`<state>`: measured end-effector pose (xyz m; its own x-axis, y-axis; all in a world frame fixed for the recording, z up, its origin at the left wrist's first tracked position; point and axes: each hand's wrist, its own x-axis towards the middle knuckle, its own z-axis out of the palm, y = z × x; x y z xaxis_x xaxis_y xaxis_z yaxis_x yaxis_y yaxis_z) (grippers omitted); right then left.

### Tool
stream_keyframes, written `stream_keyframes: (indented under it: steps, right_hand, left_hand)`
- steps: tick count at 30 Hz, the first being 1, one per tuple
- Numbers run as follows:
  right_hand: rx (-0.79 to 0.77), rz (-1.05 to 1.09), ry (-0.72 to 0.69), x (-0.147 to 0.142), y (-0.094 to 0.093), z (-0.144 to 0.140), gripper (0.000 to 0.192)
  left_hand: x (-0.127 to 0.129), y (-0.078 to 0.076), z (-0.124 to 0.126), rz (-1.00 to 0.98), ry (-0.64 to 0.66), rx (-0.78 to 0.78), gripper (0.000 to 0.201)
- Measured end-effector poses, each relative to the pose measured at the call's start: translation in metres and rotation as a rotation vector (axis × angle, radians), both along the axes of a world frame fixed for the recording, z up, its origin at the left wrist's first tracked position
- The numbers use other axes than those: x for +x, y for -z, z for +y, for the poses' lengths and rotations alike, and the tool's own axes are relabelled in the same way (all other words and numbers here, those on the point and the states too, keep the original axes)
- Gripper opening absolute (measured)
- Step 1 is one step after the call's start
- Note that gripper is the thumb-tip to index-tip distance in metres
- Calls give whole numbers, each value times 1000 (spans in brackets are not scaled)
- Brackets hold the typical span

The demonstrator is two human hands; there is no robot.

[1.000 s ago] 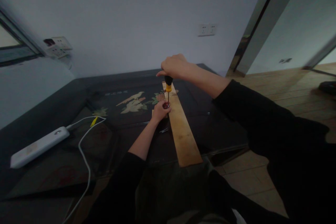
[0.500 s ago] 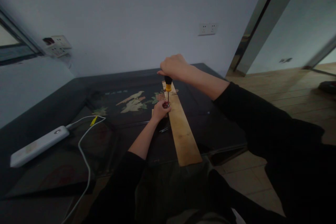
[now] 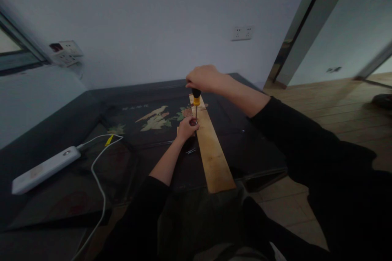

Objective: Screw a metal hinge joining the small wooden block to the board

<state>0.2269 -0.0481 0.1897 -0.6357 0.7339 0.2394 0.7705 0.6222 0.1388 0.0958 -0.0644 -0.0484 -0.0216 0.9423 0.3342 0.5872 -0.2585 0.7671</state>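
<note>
A screwdriver (image 3: 196, 101) with a black and yellow handle stands upright, its shaft pointing down. My right hand (image 3: 202, 78) is wrapped round the top of that handle. Low by the tip, my left hand (image 3: 186, 127) curls with thumb and fingers close together at the edge of a long wooden board (image 3: 214, 153). What those fingers pinch is too small and dark to make out. A second small wood piece (image 3: 178, 130) shows partly behind the left hand. Some thin metal pieces, perhaps screws (image 3: 190, 151), lie on the dark table just below the left wrist.
The dark table (image 3: 147, 179) carries a painted bird and flower pattern. On its left lies a white power strip (image 3: 45, 170) with a white cable (image 3: 97, 175) and a yellow tag (image 3: 109, 140). The wall (image 3: 159, 28) with sockets (image 3: 242, 33) rises behind.
My right hand has turned slightly on the screwdriver handle, and its wrist and forearm have shifted a little. The left hand and the board stay in place.
</note>
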Motion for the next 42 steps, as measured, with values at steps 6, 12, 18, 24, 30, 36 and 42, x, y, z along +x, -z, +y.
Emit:
stream_keyframes:
  steps: [6,12,18,24,30,36,42]
  right_hand:
    - [41,106,39,-1,7,10,42]
    - [-128,130,-88,14,0,20,30]
    - [-62,165,-36,11,7,14,27]
    - [-78,392,-52,14,26,13,31]
    - [-167,684,-150,18,54,20,33]
    - [-187,815,-151,17,67,17,28]
    - [-192,837,-146,18,68,19,27]
  left_hand:
    - [-1,1,3,-10,11,-21,27]
    - [-7,-1,8,-79,43,-75,21]
    - [-9,0,11,-101,81,-85,28]
    - [-8,5,13,-108,68,-96,27]
    - [-8,5,11,-135,76,-95,27]
    - [-8,-2,5,-139,85,-126,27]
    - [-15,-12,9,-148,44,-89,24]
